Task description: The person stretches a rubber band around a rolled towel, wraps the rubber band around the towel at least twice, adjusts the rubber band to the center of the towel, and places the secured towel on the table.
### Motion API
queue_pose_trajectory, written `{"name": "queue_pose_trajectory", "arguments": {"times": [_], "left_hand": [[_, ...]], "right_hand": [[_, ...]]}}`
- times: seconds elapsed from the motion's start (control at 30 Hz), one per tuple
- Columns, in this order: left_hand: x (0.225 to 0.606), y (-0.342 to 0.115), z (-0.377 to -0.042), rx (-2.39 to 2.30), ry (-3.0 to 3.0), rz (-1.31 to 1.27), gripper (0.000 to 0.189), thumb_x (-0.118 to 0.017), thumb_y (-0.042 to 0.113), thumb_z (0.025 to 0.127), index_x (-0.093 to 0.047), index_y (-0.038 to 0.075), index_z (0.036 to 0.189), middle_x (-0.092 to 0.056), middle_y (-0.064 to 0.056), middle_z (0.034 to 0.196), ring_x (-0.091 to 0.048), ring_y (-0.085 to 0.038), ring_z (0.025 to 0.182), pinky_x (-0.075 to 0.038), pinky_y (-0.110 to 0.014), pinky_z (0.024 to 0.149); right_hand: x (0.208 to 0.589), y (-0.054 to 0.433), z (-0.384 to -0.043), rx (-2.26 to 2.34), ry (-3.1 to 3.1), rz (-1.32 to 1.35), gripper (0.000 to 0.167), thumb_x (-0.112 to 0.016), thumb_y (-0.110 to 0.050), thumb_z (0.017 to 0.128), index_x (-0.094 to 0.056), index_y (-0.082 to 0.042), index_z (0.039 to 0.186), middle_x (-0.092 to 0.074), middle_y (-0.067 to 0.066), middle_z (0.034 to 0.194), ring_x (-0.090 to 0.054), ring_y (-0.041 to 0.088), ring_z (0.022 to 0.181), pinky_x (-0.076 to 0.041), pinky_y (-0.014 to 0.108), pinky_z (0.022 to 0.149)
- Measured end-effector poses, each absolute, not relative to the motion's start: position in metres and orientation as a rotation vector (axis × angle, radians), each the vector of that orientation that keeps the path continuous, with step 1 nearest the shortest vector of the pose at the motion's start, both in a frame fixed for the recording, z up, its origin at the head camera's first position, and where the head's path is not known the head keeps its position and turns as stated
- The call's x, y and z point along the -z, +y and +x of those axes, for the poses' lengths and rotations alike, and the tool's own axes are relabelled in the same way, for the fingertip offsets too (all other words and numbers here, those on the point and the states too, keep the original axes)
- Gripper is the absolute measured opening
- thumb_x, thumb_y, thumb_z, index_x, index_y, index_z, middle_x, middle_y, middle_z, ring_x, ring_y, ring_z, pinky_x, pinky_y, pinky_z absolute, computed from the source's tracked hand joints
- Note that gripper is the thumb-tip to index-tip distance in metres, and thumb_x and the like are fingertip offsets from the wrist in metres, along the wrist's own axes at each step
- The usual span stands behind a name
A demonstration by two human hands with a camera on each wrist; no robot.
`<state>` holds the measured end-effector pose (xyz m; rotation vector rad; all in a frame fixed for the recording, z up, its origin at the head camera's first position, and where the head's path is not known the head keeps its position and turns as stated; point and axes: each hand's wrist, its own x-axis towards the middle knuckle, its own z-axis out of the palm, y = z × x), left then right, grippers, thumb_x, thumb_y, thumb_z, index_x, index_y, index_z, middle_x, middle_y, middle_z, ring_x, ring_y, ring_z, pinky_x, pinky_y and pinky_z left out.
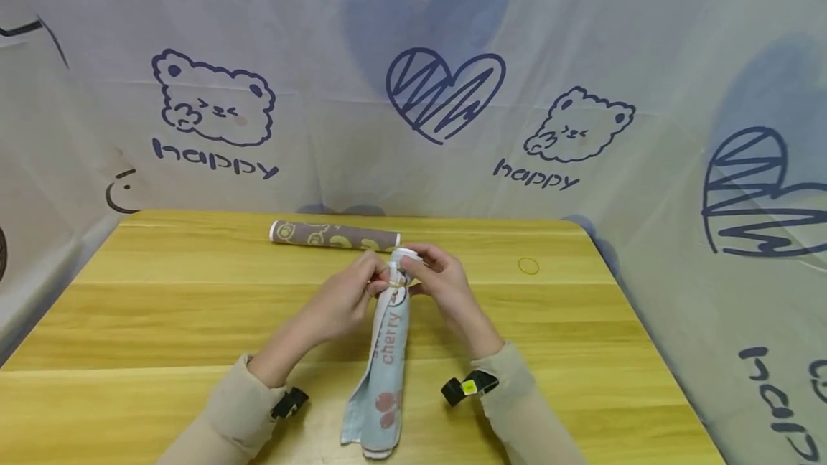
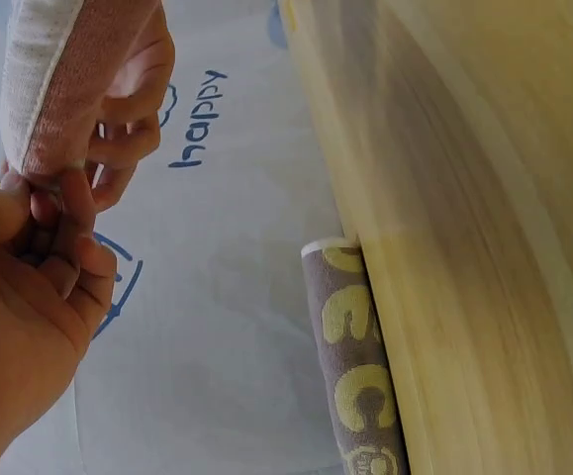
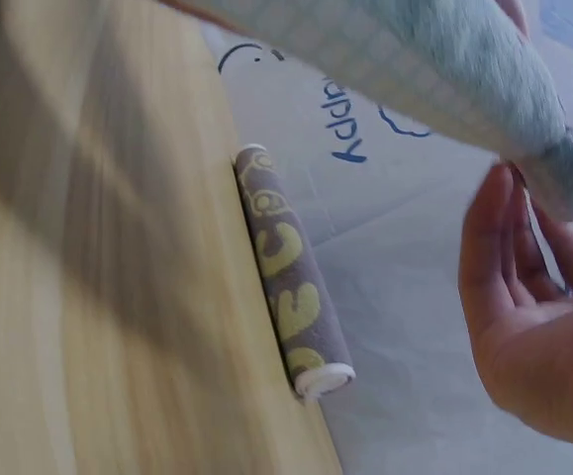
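Note:
A light blue towel [image 1: 390, 350] with "cherry" lettering, rolled lengthwise, stretches toward me, its lower end partly loose. Near its far end a thin yellowish rubber band [image 1: 398, 285] crosses the roll. Curled fingers of my left hand [image 1: 352, 293] pinch the band at the towel's left side; the exact pinch is partly hidden. My right hand [image 1: 447, 285] grips the far end, thumb on the near face and fingers behind. In the left wrist view, the towel's pinkish inner side [image 2: 73, 94] shows above the left hand [image 2: 29, 327]. The right hand [image 3: 543, 336] appears beneath the towel's end in the right wrist view.
Behind the hands, a tightly rolled grey-brown towel [image 1: 336, 235] with yellow figures lies across the wooden table [image 1: 161, 321]. Another rubber band [image 1: 528, 265] lies flat at the right. A printed cloth curtain [image 1: 323, 128] hangs beyond the table's back edge.

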<state>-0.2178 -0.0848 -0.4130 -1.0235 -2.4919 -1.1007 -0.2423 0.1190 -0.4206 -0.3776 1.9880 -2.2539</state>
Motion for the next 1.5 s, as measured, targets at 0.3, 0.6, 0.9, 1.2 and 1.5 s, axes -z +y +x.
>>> {"name": "queue_pose_trajectory", "arguments": {"times": [0.3,0.6,0.9,1.2,1.5], "left_hand": [[0.413,-0.087,-0.22,1.224,-2.453,-1.071,0.003,-0.056,0.003,0.104,-0.055,0.006,0.102,-0.054,-0.002,0.097,-0.053,-0.014,0.086,-0.051,-0.03,0.074],[0.412,-0.091,-0.22,1.214,-2.397,-0.992,0.002,-0.06,0.008,0.104,-0.061,0.006,0.106,-0.059,-0.001,0.099,-0.054,-0.013,0.082,-0.049,-0.03,0.07],[0.413,-0.092,-0.226,1.098,-2.054,-1.166,0.023,-0.08,-0.007,0.085,-0.074,0.009,0.1,-0.065,-0.001,0.101,-0.064,-0.013,0.085,-0.058,-0.028,0.071],[0.409,-0.092,-0.222,0.994,-2.048,-1.147,0.02,-0.086,-0.001,0.082,-0.077,0.009,0.097,-0.069,-0.001,0.098,-0.067,-0.013,0.08,-0.058,-0.024,0.068],[0.404,-0.087,-0.218,0.935,-1.992,-1.14,0.004,-0.078,0.009,0.094,-0.075,0.007,0.092,-0.068,-0.002,0.094,-0.067,-0.015,0.077,-0.056,-0.025,0.067]], "right_hand": [[0.42,0.133,-0.246,2.1,1.909,-0.676,0.055,-0.067,-0.009,0.097,-0.048,0.012,0.144,-0.066,0.005,0.114,-0.066,0.015,0.088,-0.059,0.028,0.071],[0.423,0.134,-0.247,2.207,1.844,-0.684,0.085,-0.09,-0.041,0.076,-0.054,0.015,0.129,-0.067,0.006,0.104,-0.067,0.014,0.084,-0.061,0.027,0.07],[0.422,0.133,-0.248,2.177,1.957,-0.618,0.055,-0.077,-0.017,0.097,-0.055,0.02,0.132,-0.069,0.004,0.1,-0.064,0.012,0.076,-0.057,0.024,0.063],[0.418,0.128,-0.241,2.239,1.931,-0.594,0.039,-0.077,-0.012,0.095,-0.062,0.016,0.118,-0.069,0.003,0.093,-0.062,0.011,0.072,-0.055,0.022,0.06],[0.42,0.123,-0.238,2.32,1.866,-0.621,0.038,-0.082,-0.025,0.092,-0.068,0.006,0.109,-0.072,0.002,0.091,-0.064,0.009,0.071,-0.054,0.021,0.06]]}}
